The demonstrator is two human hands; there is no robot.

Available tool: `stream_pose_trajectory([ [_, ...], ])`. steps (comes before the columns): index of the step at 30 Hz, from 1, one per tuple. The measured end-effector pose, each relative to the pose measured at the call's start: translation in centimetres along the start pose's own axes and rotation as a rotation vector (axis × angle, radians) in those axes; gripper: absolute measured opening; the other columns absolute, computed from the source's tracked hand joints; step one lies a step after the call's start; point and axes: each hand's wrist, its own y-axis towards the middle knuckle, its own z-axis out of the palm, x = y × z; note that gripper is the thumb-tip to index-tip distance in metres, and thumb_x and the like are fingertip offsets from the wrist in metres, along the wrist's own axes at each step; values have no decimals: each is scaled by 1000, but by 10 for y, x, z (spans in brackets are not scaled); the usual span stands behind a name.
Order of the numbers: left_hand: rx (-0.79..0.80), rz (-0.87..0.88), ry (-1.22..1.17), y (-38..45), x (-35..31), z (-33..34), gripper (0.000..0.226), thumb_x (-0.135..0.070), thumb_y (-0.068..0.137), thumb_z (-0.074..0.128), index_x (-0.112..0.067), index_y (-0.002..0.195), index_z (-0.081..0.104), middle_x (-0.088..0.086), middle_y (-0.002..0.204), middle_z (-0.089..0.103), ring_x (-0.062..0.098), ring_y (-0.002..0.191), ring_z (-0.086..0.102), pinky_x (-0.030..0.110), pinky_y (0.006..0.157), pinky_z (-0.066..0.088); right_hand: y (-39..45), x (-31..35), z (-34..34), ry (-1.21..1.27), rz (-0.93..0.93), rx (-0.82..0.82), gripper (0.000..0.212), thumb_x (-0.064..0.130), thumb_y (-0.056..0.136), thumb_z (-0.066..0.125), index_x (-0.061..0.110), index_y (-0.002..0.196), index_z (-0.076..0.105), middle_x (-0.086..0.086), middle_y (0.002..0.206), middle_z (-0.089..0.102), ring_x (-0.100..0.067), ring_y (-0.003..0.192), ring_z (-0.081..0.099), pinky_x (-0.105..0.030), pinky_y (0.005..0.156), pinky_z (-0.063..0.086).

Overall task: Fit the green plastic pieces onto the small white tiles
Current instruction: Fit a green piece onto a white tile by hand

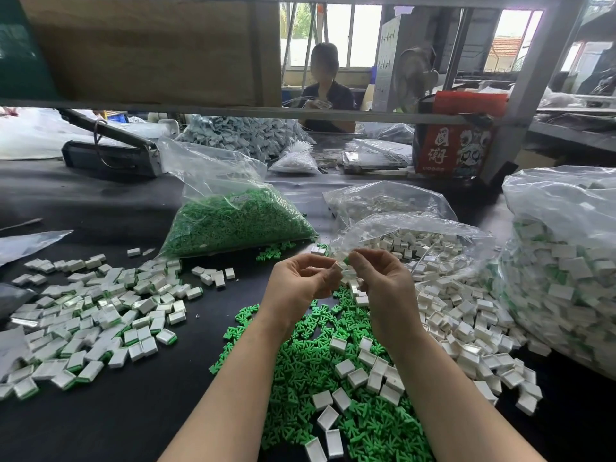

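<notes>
Grip (343, 265) over cluttered black table (140, 411)

Bench (116, 411) top: dark, matt, looks like cloth or rubber mat, can't tell which. Green pieces (300, 371): moulded plastic, matt, flat colour. White tiles (466, 315): smooth plastic, slight sheen; finished tiles (100, 315) at left glint glossy w/ green edge. Bags (213, 168): thin clear plastic film, crinkled, shiny. Shelf frame (530, 88): grey painted metal, dull. Board (140, 48) under shelf: brown, rough, prob. cardboard or fibreboard. Red box (443, 151): printed card, semi-gloss
</notes>
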Motion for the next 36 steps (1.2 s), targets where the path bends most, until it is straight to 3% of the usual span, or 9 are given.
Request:
stream_pose_trajectory([
  [5, -17, 5, 45, -1, -1, 4, 22, -18, 77, 79, -6, 94, 73, 12, 82, 76, 18, 74, 72, 21, 64, 54, -1, -1, 1, 35, 2, 5, 3, 7, 86, 67, 8, 88, 65, 12, 67, 68, 4, 59, 59, -11, 56, 47],
  [17, -54, 32, 42, -1, 0, 6, 26, -18, 75, 80, -1, 94, 73, 15, 83, 76, 19, 73, 72, 20, 63, 53, -1, -3, 2, 42, -9, -20, 2, 6, 85, 69, 6, 86, 68, 9, 66, 68, 3, 57, 59, -12, 55, 46],
  [23, -53, 75, 50, 0, 3, 4, 11, -13, 77, 80, -10, 87, 77, 14, 82, 76, 22, 76, 72, 21, 66, 55, 2, -5, -3, -97, -56, -4, 3, 6, 83, 73, 8, 84, 71, 4, 71, 71, -6, 66, 66, -13, 61, 49],
  [28, -32, 111, 62, 3, 3, 1, 9, -9, 79, 78, -18, 81, 80, 14, 83, 76, 24, 78, 71, 26, 72, 58, 5, -5, -8, -255, -119, 102, 5, 6, 86, 70, 5, 89, 67, -7, 81, 70, -12, 73, 68, -18, 66, 53],
  [32, -40, 105, 80, 3, 5, 1, 11, -7, 81, 77, -18, 80, 79, 13, 83, 76, 23, 77, 71, 24, 70, 57, 6, -7, -11, -328, -104, 148, 8, 8, 92, 62, 0, 92, 63, -13, 83, 67, -7, 69, 65, -14, 63, 50],
  [36, -36, 102, 77, 5, 7, -1, 9, -7, 82, 75, -14, 85, 79, 14, 83, 76, 19, 74, 69, 22, 68, 56, 7, -10, -10, -522, -56, 150, 15, 23, 97, 56, 12, 87, 58, -6, 74, 63, -4, 57, 56, -18, 54, 45],
])
